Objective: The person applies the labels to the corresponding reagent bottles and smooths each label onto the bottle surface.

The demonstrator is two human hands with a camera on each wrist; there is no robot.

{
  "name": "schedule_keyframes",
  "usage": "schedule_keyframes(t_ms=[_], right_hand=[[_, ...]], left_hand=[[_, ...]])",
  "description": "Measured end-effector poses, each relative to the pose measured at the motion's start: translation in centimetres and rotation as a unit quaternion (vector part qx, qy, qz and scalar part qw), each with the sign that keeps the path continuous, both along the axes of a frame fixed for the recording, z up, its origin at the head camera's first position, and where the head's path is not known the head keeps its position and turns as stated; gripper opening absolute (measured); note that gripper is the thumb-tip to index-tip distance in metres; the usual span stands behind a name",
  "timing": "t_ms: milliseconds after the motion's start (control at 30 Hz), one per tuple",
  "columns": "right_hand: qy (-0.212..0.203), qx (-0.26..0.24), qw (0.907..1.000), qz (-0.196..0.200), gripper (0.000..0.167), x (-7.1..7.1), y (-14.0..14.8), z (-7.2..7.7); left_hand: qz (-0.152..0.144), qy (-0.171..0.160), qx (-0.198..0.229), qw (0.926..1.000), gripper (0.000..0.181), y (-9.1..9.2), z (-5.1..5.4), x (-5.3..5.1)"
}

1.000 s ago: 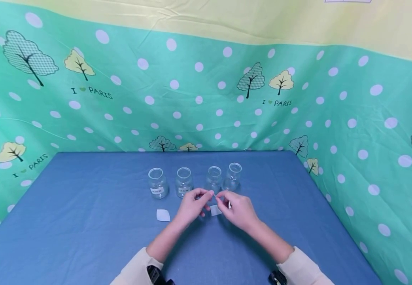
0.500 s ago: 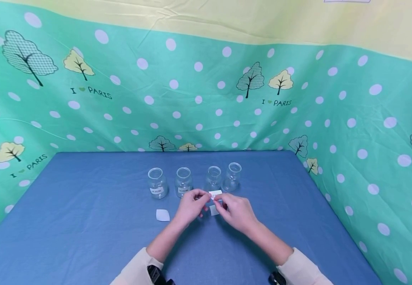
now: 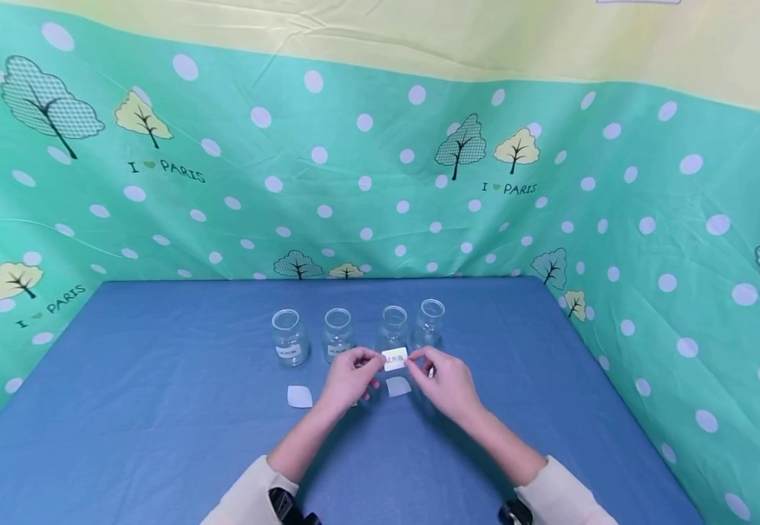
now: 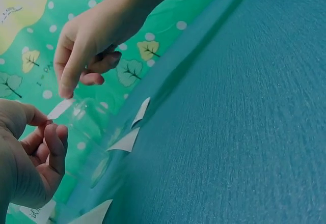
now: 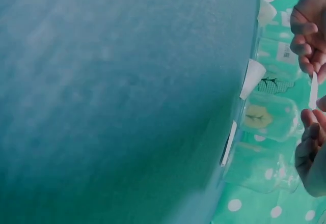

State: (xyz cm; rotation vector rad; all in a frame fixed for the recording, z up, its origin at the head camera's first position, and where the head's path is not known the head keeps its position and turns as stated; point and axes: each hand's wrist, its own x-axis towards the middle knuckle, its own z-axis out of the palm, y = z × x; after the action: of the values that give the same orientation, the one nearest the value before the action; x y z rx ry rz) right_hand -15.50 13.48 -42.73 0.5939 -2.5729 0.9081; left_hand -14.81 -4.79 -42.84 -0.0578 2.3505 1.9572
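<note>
Between my two hands is a small white sticker label (image 3: 394,359) with dark written characters, facing the head camera. My left hand (image 3: 351,380) pinches its left edge between thumb and forefinger. The fingertips of my right hand (image 3: 447,383) pinch the opposite edge, also visible in the left wrist view at the label's (image 4: 60,109) upper end. Just behind the label stands an unlabelled clear glass jar (image 3: 394,328). To its right is another glass jar (image 3: 428,321), its lower part partly hidden by my right hand. Two jars on the left, the outer jar (image 3: 290,335) and inner jar (image 3: 338,332), carry white labels.
A white paper piece (image 3: 300,397) lies on the blue tablecloth (image 3: 176,408) left of my left hand. Another paper piece (image 3: 398,387) lies below the held label. Behind the table hangs a green dotted curtain (image 3: 367,182), which also runs along the right side.
The label has turned from nearly edge-on to flat toward the head camera, so its writing shows. My right hand has shifted slightly right, away from the left fingers. The jars have stayed put.
</note>
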Motion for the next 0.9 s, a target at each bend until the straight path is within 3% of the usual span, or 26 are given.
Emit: schedule_keyframes(t_ms=[67,133,267,400,533,700,900], right_hand=[[-0.077,-0.049,0.9957,-0.014,0.009,-0.3,0.0,0.1],[-0.145,-0.094,0.9849,-0.016,0.012,-0.6,0.1,0.2],[-0.221,-0.162,0.9616,0.001,0.012,-1.1,0.2,0.4],[-0.248,-0.181,0.9516,0.013,0.012,-0.8,-0.1,1.7],[-0.256,-0.181,0.9496,0.011,0.014,-1.0,-0.2,2.3],[-0.255,-0.173,0.9512,0.001,0.014,-2.8,0.4,-0.2],[-0.246,-0.166,0.9550,0.006,0.013,-3.6,0.5,-1.0]], left_hand=[[-0.004,0.000,-0.006,1.0000,0.022,0.0,0.0,0.0],[-0.009,0.002,-0.014,0.9999,0.023,-0.1,-0.1,0.0],[-0.016,0.011,-0.031,0.9993,0.025,-0.1,-0.1,-0.1],[-0.025,0.028,-0.050,0.9981,0.023,-0.1,0.1,-0.1],[-0.032,0.053,-0.083,0.9947,0.020,0.0,0.1,-0.5],[-0.025,0.088,-0.139,0.9861,0.016,0.2,-0.4,-1.2],[0.005,0.110,-0.194,0.9748,0.013,0.5,-0.8,-1.7]])
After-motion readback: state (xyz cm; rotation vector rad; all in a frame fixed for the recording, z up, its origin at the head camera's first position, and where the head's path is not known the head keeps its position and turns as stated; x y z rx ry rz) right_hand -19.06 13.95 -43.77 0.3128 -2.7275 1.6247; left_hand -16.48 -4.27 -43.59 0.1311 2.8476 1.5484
